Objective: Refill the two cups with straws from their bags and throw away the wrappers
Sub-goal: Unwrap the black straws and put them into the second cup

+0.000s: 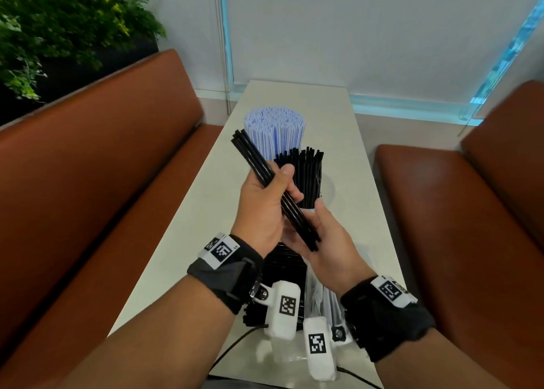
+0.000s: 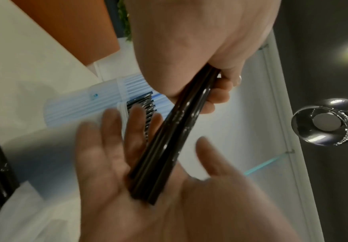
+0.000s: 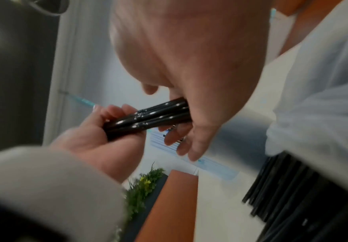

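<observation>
- The left hand (image 1: 260, 209) has its fingers clamped around a small bundle of black straws (image 1: 273, 188) at frame centre.
- The right hand (image 1: 326, 241) lies flat, fingers apart, squaring the lower ends.
- Even them up first, then lower into the black-straw cup (image 1: 306, 179) just behind.
- The bench (image 1: 347, 141) carries it.

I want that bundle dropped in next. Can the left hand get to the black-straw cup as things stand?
Probably yes. The left hand grips the bundle just short of the black-straw cup, with nothing between them. The right hand, open under the bundle's lower end, would have to let it go.
</observation>
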{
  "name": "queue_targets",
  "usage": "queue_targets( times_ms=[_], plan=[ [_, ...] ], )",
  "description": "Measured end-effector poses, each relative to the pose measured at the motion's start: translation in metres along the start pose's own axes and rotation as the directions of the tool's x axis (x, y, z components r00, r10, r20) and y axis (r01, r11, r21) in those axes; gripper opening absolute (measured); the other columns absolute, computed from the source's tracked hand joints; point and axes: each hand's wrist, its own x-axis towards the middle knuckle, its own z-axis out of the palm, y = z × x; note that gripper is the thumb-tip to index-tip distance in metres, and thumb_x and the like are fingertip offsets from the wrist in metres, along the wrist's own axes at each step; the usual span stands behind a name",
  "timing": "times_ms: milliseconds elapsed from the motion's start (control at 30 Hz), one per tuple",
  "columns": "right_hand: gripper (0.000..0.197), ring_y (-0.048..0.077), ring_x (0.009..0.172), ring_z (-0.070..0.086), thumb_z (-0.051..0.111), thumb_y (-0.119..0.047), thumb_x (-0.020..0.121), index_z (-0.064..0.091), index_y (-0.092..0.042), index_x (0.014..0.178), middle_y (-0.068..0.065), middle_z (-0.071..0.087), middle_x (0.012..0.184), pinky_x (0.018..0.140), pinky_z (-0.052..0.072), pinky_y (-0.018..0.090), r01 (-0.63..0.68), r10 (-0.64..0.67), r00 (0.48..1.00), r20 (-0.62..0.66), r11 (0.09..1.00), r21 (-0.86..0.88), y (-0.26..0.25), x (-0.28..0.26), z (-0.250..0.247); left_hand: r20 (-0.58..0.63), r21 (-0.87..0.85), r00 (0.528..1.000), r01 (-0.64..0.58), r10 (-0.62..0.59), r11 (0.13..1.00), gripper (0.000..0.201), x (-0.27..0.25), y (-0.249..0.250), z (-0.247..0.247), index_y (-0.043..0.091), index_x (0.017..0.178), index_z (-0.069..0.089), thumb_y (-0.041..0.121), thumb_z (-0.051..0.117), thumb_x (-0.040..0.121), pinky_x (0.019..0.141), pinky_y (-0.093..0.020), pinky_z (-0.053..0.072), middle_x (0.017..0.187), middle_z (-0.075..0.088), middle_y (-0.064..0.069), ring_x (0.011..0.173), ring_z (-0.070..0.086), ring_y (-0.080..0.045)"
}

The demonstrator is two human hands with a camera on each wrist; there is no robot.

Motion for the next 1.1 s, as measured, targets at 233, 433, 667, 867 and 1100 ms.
queue_targets(
  times_ms=[233, 433, 667, 867, 1100],
  plan=[
    [0.022, 0.005, 0.078, 0.064, 0.05, -0.045, 0.101, 0.058, -0.026, 0.095, -0.008, 0.069, 0.083, 0.077, 0.052, 0.035, 0.263, -0.164, 0.963, 0.214, 0.396, -0.88, -0.007, 0.001, -0.01, 0.014, 0.019, 1.0, 0.02, -0.02, 1.0, 0.024, 0.002, 0.002, -0.001, 0.023, 0.077, 0.058, 0.011, 0.065, 0.097, 0.07, -0.036, 0.05, 0.066, 0.054, -0.001, 0.059, 0.054, -0.017],
    [0.019, 0.015, 0.076, 0.057, 0.046, -0.049, 0.101, 0.043, -0.034, 0.089, -0.01, 0.054, 0.087, 0.067, 0.048, 0.038, 0.227, -0.29, 0.943, 0.166, 0.191, -0.955, -0.011, 0.014, -0.014, 0.145, 0.163, 0.983, -0.134, 0.111, 0.978, 0.024, 0.017, 0.019, 0.008, 0.034, 0.075, 0.069, 0.029, 0.059, 0.096, 0.076, -0.042, 0.053, 0.069, 0.061, -0.001, 0.064, 0.061, -0.018],
    [0.058, 0.026, 0.087, 0.062, 0.055, -0.068, 0.088, 0.038, -0.035, 0.132, 0.001, 0.055, 0.109, 0.07, 0.041, 0.036, -0.087, -0.153, 0.986, -0.064, -0.152, -0.985, -0.02, 0.044, -0.042, -0.154, 0.223, 0.902, -0.366, 0.404, 0.903, 0.023, 0.075, 0.052, 0.022, 0.019, 0.084, 0.054, 0.038, 0.055, 0.098, 0.063, -0.029, 0.053, 0.057, 0.052, 0.008, 0.054, 0.056, -0.014],
    [0.033, 0.026, 0.086, 0.061, 0.036, -0.061, 0.099, 0.038, -0.029, 0.093, -0.002, 0.062, 0.089, 0.077, 0.046, 0.043, -0.003, -0.14, 0.99, 0.026, -0.203, -0.979, -0.012, 0.063, -0.044, 0.029, 0.656, 0.972, -0.196, 0.235, 0.729, 0.025, 0.079, -0.01, 0.01, 0.018, 0.087, 0.058, 0.039, 0.055, 0.101, 0.074, -0.035, 0.056, 0.066, 0.065, 0.007, 0.068, 0.066, -0.014],
    [0.034, 0.024, 0.08, 0.052, 0.034, -0.06, 0.1, 0.035, -0.028, 0.092, -0.004, 0.051, 0.082, 0.072, 0.039, 0.041, -0.003, -0.154, 0.988, 0.028, -0.195, -0.981, -0.008, 0.063, -0.046, 0.139, 0.931, 0.98, -0.179, 0.144, 0.318, 0.029, 0.087, -0.038, -0.014, 0.021, 0.075, 0.056, 0.04, 0.063, 0.095, 0.07, -0.03, 0.046, 0.086, 0.055, -0.007, 0.075, 0.055, -0.017]
  ],
)
